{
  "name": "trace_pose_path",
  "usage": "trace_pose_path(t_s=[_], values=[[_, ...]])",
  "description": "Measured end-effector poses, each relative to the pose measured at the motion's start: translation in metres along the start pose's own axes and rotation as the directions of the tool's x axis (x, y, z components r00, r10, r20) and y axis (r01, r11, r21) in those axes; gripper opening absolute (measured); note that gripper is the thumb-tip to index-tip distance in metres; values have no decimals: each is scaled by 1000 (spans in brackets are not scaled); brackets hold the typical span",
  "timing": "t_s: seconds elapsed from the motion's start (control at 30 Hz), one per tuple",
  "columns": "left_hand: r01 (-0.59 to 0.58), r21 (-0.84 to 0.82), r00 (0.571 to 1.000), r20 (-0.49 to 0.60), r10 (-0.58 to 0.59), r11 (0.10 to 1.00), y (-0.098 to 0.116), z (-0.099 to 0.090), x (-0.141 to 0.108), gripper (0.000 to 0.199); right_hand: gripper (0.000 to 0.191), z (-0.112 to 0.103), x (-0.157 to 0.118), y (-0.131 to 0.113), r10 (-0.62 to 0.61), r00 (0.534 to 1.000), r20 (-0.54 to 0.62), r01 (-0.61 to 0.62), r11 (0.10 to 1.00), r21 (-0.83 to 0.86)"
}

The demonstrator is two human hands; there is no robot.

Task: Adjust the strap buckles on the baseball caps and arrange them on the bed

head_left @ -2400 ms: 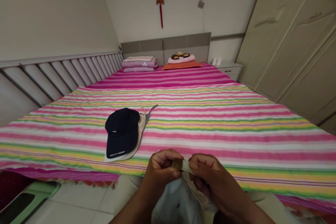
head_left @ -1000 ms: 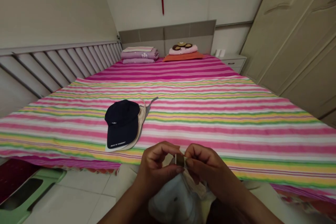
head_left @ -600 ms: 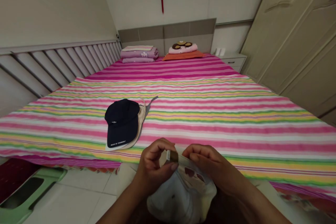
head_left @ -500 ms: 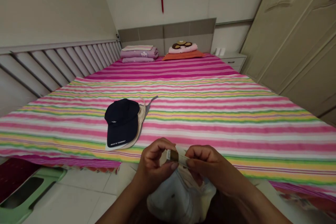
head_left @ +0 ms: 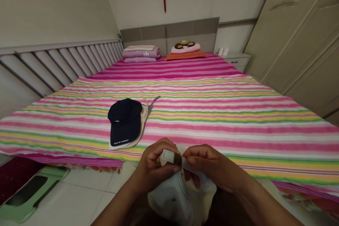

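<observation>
A pale cap [head_left: 172, 199] hangs below my hands at the bed's near edge, its back opening facing up. Its adjusting strap [head_left: 168, 155] runs across the top through a brownish buckle [head_left: 177, 160]. My left hand [head_left: 153, 164] is closed, pinching the strap by the buckle with thumb and fingers. On the other side, my right hand [head_left: 209, 164] grips the strap right of the buckle, some fingers hidden inside the opening. A navy cap [head_left: 125, 120] with white lettering on its brim lies on the bed, over a beige cap [head_left: 143, 118].
A striped sheet [head_left: 212, 113] covers the bed. Folded purple bedding [head_left: 141, 54] and a pink pillow [head_left: 185, 48] rest by the headboard. A metal rail [head_left: 66, 60] borders the left side. A green stool [head_left: 34, 194] stands on the floor at lower left; a wardrobe [head_left: 299, 35] stands right.
More of the strap's end now shows left of the buckle. The buckle and my right hand's fingertips sit closer together. The view has shifted slightly.
</observation>
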State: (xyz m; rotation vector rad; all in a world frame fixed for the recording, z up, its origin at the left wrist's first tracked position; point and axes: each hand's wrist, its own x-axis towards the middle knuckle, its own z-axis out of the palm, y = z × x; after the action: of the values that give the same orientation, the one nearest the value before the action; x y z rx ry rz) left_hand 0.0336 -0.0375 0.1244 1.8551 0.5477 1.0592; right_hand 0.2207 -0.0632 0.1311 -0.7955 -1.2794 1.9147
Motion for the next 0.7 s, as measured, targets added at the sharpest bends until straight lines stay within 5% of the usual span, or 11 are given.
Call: trace_pose_path(t_s=[0.37,0.53,0.7], values=[[167,-84,984,78,-161,982,3,-1,0,18,25,3,3,-5,54,998,-21,-56,991,-119],[410,-318,910,204,-361,855,1,-8,1,53,23,2,2,-11,58,996,-67,-68,985,-160],[532,-360,846,187,-499,767,4,-9,8,34,20,2,1,-14,70,992,-102,-90,974,-207]])
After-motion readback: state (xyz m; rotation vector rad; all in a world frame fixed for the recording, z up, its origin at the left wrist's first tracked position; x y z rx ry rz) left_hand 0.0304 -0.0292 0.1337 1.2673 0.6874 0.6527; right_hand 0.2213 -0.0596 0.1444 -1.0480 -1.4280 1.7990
